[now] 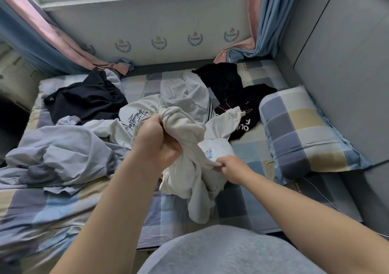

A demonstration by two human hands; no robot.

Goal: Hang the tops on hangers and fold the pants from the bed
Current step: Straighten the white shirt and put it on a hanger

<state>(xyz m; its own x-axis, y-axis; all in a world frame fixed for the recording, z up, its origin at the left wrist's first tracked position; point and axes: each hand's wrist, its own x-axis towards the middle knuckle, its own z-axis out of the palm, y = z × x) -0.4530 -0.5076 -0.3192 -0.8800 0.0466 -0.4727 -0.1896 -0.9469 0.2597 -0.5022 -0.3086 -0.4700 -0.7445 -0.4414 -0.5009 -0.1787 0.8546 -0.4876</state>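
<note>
Pale blue shirt [63,153]: crumpled at 9 o'clock on the checked bed [237,202]. My left hand [156,145]: fist closed round the bunched upper end of the white top [185,126]. The top hangs between my hands over the bed's middle, long axis running 12 to 6 o'clock, loose end pointing down toward me. My right hand [231,168], at 4 o'clock from the left, pinches a fold of its edge. Checked pillow [305,130]: 3 o'clock.

Single head-worn view, looking forward and down along forearms onto bed [242,202], close range, window wall beyond.
</note>
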